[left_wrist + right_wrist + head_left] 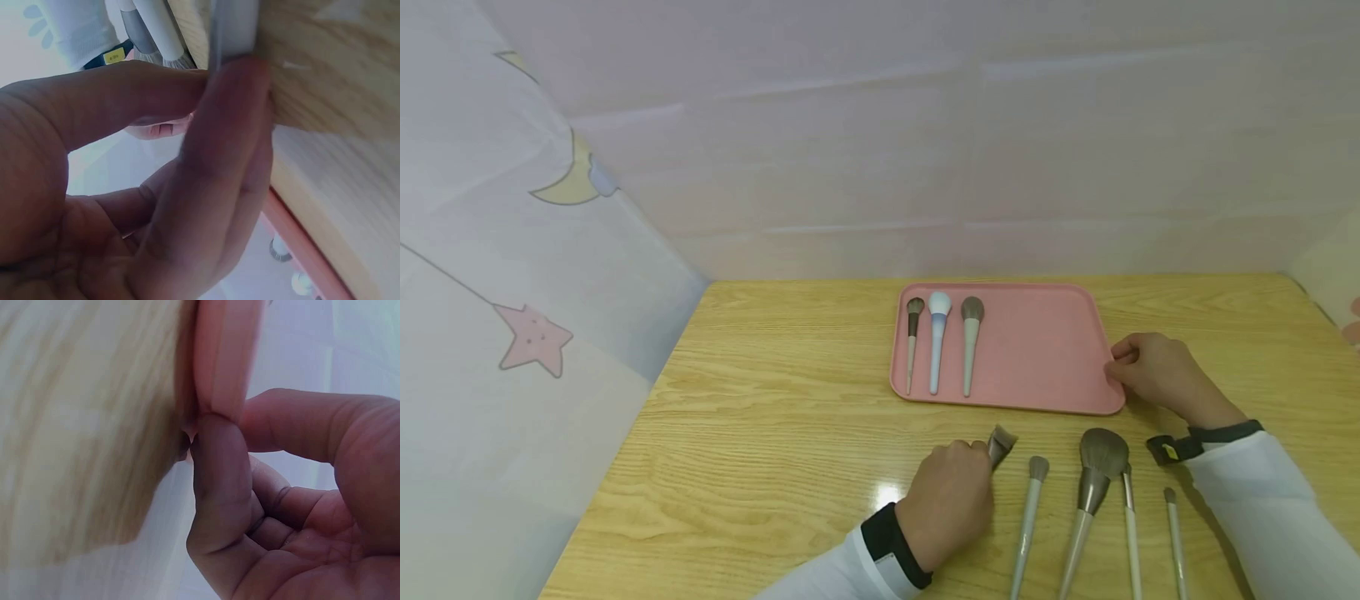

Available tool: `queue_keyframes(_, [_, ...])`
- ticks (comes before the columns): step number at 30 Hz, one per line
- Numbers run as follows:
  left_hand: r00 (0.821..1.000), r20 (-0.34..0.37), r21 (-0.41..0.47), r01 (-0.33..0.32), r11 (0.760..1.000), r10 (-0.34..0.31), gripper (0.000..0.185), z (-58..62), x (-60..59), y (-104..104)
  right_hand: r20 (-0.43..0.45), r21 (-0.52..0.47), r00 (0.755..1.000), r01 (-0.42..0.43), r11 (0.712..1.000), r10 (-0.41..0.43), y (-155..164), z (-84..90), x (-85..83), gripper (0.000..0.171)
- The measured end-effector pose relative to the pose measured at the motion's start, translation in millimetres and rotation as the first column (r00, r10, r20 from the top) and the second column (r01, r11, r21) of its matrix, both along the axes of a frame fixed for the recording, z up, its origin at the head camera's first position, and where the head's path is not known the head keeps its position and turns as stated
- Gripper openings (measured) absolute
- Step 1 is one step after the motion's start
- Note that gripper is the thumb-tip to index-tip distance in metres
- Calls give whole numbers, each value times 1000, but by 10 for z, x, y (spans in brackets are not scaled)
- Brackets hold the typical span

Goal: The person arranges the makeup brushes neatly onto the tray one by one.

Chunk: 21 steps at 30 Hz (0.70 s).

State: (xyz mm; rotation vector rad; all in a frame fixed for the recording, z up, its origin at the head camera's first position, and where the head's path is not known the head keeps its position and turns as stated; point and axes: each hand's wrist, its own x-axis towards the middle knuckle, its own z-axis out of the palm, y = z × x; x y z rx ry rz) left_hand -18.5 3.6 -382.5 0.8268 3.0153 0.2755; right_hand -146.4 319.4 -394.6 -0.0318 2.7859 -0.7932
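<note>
Under the left hand (951, 502), brush (1002, 444) bristles point away.

Landmark: wooden table (775, 433), light grain, a glare spot near its front edge.
Behind the table: pale lilac cloth backdrop (925, 150) with creased fold lines.
Left of the table: white curtain (490, 333) printed with a pink star (535, 340) and, higher up, a yellow crescent moon (571, 185).
</note>
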Motion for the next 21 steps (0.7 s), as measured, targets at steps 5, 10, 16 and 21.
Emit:
queue_keyframes(5, [1000,-6,-58,-30,998,30,7,7,12,9,7,-2,1000,5,1000,-5,0,-1,-1,42])
queue_keyframes(10, [999,-17,-120,-31,992,30,7,15,19,20,3,-2,1000,-2,1000,2,0,-3,9,41])
queue_keyframes(16, [998,-53,-164,-31,986,22,10,14,30,28,6,-2,1000,-8,1000,8,-5,3,17,42])
queue_keyframes(21, [997,-78,-170,-18,985,5,9,13,35,21,6,0,1000,-13,1000,13,4,7,9,41])
